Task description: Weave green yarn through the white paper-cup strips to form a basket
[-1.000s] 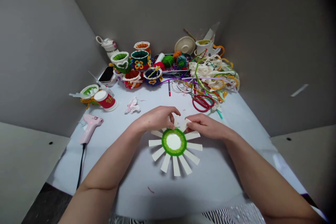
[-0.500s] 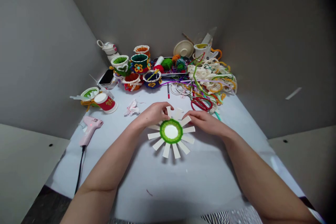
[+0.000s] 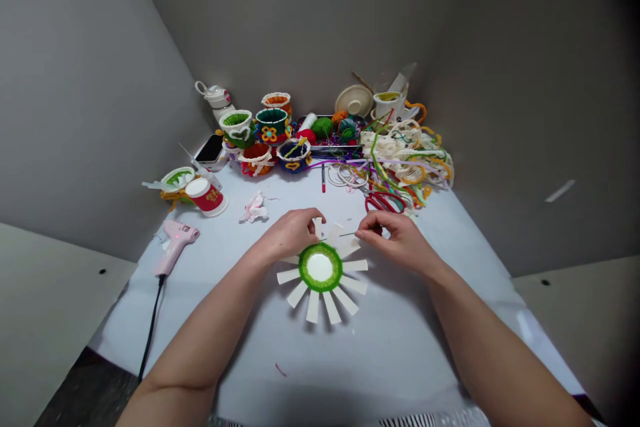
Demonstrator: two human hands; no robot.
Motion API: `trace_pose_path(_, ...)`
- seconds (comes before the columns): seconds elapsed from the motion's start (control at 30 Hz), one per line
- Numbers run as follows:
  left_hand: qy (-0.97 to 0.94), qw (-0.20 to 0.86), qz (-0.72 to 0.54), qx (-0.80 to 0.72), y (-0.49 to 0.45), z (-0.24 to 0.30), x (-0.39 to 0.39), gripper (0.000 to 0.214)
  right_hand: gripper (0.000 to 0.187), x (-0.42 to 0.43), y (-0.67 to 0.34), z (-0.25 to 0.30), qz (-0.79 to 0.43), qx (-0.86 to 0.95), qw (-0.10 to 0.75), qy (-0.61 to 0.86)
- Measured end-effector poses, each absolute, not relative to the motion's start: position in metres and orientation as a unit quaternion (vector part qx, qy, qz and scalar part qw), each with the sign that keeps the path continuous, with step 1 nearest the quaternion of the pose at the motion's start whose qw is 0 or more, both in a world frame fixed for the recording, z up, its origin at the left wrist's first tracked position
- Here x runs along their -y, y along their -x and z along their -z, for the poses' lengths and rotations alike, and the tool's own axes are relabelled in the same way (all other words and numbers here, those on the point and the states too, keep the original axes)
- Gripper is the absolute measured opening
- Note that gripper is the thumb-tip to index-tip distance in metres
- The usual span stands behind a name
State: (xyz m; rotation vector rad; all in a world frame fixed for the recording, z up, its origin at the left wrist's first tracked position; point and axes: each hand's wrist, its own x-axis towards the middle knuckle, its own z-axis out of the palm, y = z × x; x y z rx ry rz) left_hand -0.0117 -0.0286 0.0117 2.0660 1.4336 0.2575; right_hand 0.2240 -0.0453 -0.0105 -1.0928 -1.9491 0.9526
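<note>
A paper cup cut into white strips that fan out like petals lies in front of me, with green yarn [image 3: 305, 281] woven in a ring around its round white base [image 3: 320, 267]. My left hand [image 3: 295, 233] pinches one of the strips at the far left side of the ring. Just right of the cup, my right hand [image 3: 393, 238] is closed at the fingertips on a thin dark strand [image 3: 347, 235], which points toward the far strips. Whether this strand is yarn or a needle is too fine to tell.
At left lie a pink glue gun [image 3: 175, 247] with a black cord and a red paper cup [image 3: 206, 197]. Several yarn-covered baskets [image 3: 273, 125] stand at the back. Red scissors [image 3: 385, 201] and tangled yarn [image 3: 400, 147] lie at back right, near a marker [image 3: 323, 179].
My right hand has drawn away from the strips, its fingers more curled, with the thin strand now showing. The cup has shifted slightly toward me and left in the view.
</note>
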Motion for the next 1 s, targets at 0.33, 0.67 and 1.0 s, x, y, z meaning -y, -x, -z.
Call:
trace_pose_path(0.33,-0.746,0.323,-0.133,-0.567,0.030,-0.003,0.020,0.023,0.022,0.031,-0.230,0.028,-0.381,0.794,0.259,0.397)
trace_pose_path(0.67,-0.666,0.401,-0.188,-0.601,0.049,0.007,0.040,0.019,0.020,0.030,-0.218,0.041,-0.297,0.863,0.154,0.378)
trace_pose_path(1.0,-0.548,0.554,-0.269,-0.567,0.049,0.021,0.059,0.022,0.026,0.045,-0.204,0.034,-0.348,0.838,0.227,0.354)
